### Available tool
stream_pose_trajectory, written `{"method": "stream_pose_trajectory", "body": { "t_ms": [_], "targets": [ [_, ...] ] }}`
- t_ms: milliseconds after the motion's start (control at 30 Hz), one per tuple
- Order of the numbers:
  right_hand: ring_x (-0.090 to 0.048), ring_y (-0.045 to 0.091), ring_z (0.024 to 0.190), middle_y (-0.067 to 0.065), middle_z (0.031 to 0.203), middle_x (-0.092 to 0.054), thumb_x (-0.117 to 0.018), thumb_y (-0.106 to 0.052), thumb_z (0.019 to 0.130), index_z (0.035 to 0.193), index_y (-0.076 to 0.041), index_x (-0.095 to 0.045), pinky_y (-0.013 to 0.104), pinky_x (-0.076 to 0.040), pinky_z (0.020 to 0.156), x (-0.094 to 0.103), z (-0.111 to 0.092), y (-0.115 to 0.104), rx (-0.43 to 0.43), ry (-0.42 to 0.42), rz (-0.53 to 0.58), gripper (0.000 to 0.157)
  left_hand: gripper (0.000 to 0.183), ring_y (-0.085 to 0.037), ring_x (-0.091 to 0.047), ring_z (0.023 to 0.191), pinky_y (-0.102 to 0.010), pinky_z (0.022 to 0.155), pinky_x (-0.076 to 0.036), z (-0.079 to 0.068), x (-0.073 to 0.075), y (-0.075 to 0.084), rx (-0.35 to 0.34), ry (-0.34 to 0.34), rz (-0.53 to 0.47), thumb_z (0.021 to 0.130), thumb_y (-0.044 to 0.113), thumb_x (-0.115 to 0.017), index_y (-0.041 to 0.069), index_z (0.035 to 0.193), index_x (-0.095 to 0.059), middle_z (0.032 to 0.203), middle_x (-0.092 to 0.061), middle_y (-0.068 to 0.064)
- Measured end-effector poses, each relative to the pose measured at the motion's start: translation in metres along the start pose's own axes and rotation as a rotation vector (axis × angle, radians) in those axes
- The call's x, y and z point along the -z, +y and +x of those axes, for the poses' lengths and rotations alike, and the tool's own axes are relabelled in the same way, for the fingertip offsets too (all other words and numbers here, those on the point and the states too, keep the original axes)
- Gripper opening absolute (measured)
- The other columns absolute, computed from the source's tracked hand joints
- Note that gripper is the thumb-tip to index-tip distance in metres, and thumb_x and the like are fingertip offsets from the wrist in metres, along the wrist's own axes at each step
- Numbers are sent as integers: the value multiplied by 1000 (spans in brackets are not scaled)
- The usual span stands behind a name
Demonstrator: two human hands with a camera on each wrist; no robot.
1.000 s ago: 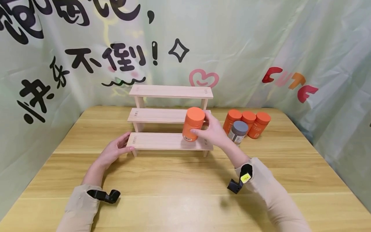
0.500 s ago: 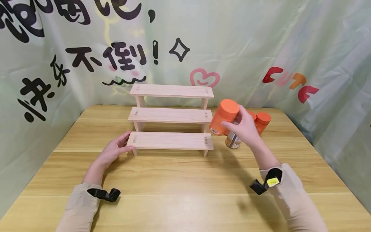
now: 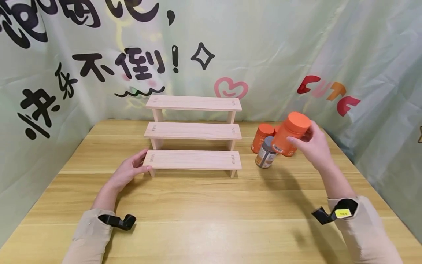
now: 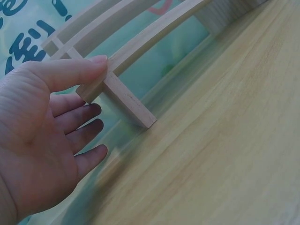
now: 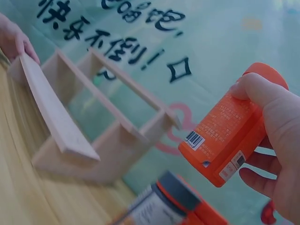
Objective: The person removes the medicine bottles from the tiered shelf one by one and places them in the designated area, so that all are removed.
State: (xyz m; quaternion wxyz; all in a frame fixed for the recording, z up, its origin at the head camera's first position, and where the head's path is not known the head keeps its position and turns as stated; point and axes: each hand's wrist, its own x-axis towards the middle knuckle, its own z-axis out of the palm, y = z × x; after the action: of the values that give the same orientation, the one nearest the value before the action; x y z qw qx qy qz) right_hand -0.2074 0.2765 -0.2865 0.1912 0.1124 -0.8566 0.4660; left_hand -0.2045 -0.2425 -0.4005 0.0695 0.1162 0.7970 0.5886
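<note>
A three-step pale wooden shelf rack (image 3: 192, 160) stands on the table. At the left end of its lowest step, my left hand (image 3: 128, 170) holds the board; in the left wrist view the thumb lies on the board's corner, with the other fingers below. My right hand (image 3: 318, 150) grips an orange bottle (image 3: 289, 134) with an orange lid, tilted in the air right of the rack. A barcode on its label faces the right wrist view. Under and beside it stand a grey-lidded jar (image 3: 266, 154) and an orange bottle (image 3: 260, 139); others are partly hidden behind the held one.
The light wood table (image 3: 197, 212) carries everything. Behind it hangs a pale green curtain (image 3: 263, 44) with printed characters and a pink heart. Black wrist cameras sit on both sleeves.
The right hand has carried the orange bottle from above the lowest step rightward to over the bottle group, passing the grey-lidded jar. The left hand has stayed at the rack.
</note>
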Motion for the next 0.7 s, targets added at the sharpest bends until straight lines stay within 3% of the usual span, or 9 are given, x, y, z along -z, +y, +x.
{"method": "stream_pose_trajectory", "body": {
  "t_ms": [300, 433, 633, 700],
  "targets": [
    [-48, -1, 95, -17, 106, -49, -67, -14, 86, 130, -5, -42, 6, -42, 74, 20, -7, 45, -78, 17, -56, 51, 78, -37, -17, 136, -51, 109, -15, 1, 0, 0, 3, 2, -9, 88, 13, -63, -7, 145, -14, 149, -17, -25],
    [-48, -2, 93, -18, 104, -49, -68, -15, 85, 130, -2, -43, 5, -42, 73, 21, -9, 62, -94, 13, -77, 53, 78, -37, -17, 136, -52, 109, -16, 0, -1, 0, 6, -1, 3, 89, 14, -63, -6, 145, -14, 149, -17, -26],
    [-45, -5, 92, -6, 109, -49, -67, -21, 86, 132, 4, -38, 6, -42, 72, 15, -13, 75, -144, -10, -104, 60, 77, -37, -16, 136, -53, 108, -16, -1, 0, 1, 10, -2, 7, 89, 14, -62, -6, 145, -13, 149, -17, -25],
    [-44, -5, 93, 4, 114, -51, -67, -22, 86, 132, 4, -38, 7, -41, 71, 13, -15, 78, -160, -23, -122, 61, 77, -36, -17, 136, -52, 108, -16, -1, -1, 1, 11, 1, 8, 89, 15, -63, -6, 145, -14, 149, -18, -25]
  ]
}}
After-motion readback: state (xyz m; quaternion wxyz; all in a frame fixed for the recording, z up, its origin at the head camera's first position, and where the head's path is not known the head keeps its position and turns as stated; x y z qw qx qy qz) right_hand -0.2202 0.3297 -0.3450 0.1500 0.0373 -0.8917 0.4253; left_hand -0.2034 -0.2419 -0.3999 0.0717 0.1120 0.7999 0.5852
